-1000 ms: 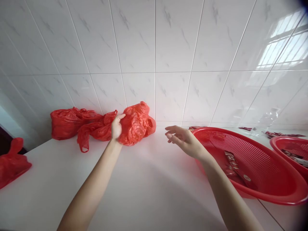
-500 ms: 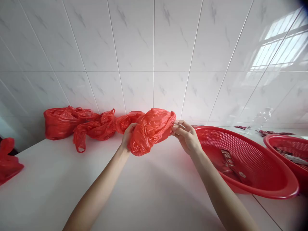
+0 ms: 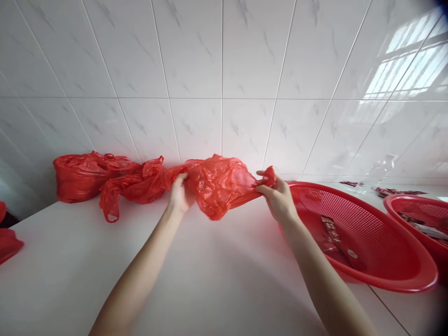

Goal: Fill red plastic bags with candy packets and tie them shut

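Observation:
A crinkled red plastic bag (image 3: pixel 222 186) is stretched between my two hands above the white counter. My left hand (image 3: pixel 181 196) is closed around the bag's left side, thumb on top, with some fingers hidden behind it. On the other side my right hand (image 3: pixel 280 198) pinches the gathered end, and a short tuft of plastic sticks up past its fingers. What the bag contains, if anything, cannot be made out. Behind and left of my left hand, more red plastic bags (image 3: pixel 147 184) lie against the wall.
A large red perforated basket (image 3: pixel 388 277) stands at right, holding a dark printed packet (image 3: pixel 332 231). Beyond it is a second red basket (image 3: pixel 402 201) with packets inside. A clear plastic bottle (image 3: pixel 380 172) stands by the tiled wall. Another red bag (image 3: pixel 9 245) is at the left edge.
My right hand has taken hold of the bag's end and pulled it to the right, drawing it out into a twisted neck. My left hand has shifted slightly left.

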`<control>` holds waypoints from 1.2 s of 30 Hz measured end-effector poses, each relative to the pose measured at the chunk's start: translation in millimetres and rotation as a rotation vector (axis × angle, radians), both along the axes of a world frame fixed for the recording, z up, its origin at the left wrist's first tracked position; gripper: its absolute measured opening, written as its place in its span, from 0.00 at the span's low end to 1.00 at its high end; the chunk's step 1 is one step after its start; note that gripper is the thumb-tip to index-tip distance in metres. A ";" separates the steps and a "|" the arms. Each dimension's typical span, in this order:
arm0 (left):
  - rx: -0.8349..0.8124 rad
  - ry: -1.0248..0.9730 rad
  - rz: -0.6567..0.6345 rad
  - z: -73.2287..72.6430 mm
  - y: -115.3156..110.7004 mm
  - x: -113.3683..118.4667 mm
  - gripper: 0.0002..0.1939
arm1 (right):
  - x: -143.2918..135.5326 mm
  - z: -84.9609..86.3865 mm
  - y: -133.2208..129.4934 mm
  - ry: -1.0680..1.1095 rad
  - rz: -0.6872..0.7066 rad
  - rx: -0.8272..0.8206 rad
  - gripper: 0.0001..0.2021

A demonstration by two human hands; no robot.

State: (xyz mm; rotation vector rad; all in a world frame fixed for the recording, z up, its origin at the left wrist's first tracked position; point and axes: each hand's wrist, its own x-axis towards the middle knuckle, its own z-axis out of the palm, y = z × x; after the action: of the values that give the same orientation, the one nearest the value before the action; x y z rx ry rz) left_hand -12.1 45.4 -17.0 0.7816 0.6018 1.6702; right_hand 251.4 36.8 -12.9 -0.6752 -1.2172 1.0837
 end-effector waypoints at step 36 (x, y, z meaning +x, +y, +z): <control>0.518 1.271 -0.130 3.8 -52.1 62.8 0.10 | 7.5 34.8 -57.1 -0.741 0.035 0.548 0.22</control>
State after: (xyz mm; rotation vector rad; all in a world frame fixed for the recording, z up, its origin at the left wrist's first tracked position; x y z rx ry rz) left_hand 50.7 -6.7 -13.2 2.2419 0.9241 1.0362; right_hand 259.0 -20.3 21.9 -0.6362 -2.0646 0.4679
